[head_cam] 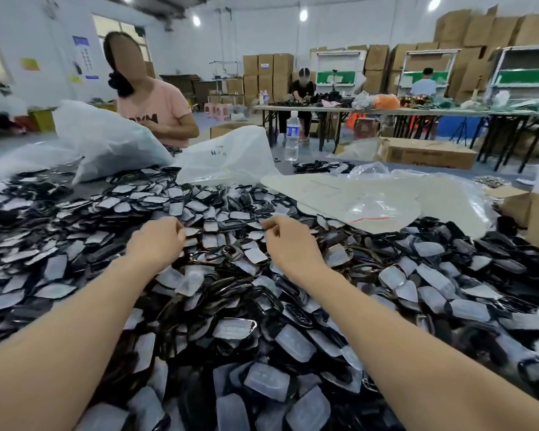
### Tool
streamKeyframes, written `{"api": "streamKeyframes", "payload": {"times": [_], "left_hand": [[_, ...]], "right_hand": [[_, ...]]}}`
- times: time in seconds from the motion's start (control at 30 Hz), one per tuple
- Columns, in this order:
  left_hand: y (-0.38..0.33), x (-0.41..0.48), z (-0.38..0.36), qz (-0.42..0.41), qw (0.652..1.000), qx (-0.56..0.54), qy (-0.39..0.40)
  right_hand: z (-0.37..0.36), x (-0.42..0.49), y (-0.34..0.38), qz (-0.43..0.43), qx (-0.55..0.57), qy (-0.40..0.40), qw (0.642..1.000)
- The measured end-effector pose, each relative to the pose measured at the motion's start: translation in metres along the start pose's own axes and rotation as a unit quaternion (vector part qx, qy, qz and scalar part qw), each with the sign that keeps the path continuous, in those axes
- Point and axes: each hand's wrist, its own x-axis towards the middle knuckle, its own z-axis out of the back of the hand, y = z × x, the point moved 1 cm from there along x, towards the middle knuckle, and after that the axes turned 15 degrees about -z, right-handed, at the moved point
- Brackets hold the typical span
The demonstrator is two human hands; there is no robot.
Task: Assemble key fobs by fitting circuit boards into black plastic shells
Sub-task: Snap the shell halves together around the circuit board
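Note:
A deep pile of black plastic shells [231,331], many with translucent white inserts [294,343], covers the table in front of me. Both my arms reach out over it. My left hand [156,241] hovers low over the middle of the pile, fingers curled, with the fingertips pinched beside a white-faced piece [192,232]. About a hand's width to the right, my right hand [288,241] also has its thumb and forefinger pinched together. Whether either hand grips a piece is hidden by the fingers. I see no bare circuit board.
Clear plastic bags [227,160] and a white sheet [355,197] lie at the pile's far edge. A person in a pink shirt [159,110] works across the table. A water bottle [292,135] stands beyond. Cardboard boxes [427,154] and other worktables [417,112] fill the room behind.

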Motion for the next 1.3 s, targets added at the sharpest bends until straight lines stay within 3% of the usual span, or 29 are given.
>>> {"api": "streamKeyframes", "payload": {"times": [0.27, 0.67, 1.0, 1.13, 1.3], "left_hand": [[0.023, 0.028, -0.004, 0.021, 0.999, 0.024, 0.001], [0.025, 0.049, -0.018, 0.085, 0.994, 0.007, 0.062], [0.029, 0.035, -0.013, 0.031, 0.994, -0.103, -0.024], [-0.011, 0.026, 0.005, -0.037, 0.952, -0.292, -0.086], [-0.115, -0.007, 0.005, -0.131, 0.869, -0.474, -0.059]], "right_hand": [[-0.026, 0.021, 0.025, 0.0, 0.008, -0.016, 1.0], [-0.021, 0.034, 0.022, -0.001, -0.006, -0.034, 0.999], [-0.012, 0.028, 0.014, 0.001, 0.029, -0.037, 0.999], [0.008, 0.02, 0.008, -0.019, 0.149, 0.003, 0.989], [0.04, -0.012, -0.01, -0.04, 0.351, 0.089, 0.931]]}}
